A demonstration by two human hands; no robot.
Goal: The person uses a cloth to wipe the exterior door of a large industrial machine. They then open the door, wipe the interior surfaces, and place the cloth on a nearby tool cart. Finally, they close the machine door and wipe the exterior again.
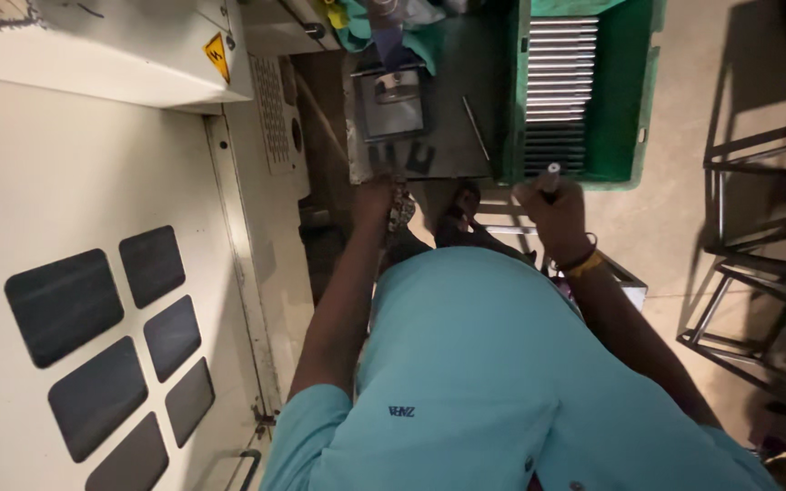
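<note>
My right hand [559, 216] is closed around a short metal rod [551, 173], held upright at the near edge of a green crate [631, 109]. The crate holds several similar metal rods [560, 86] laid in a row. Bands circle my right wrist. My left hand [373, 200] is at the front edge of a small grey work table [452, 109] and grips a patterned rag [401, 207]. My teal shirt [493, 382] fills the lower middle of the view.
A white machine cabinet [93, 227] with dark panels and a yellow warning sticker [217, 56] stands on the left. The table carries a metal tray [393, 105] and a thin loose rod [476, 127]. Dark metal frames [766, 236] stand at the right. My sandalled foot [459, 216] is on the floor.
</note>
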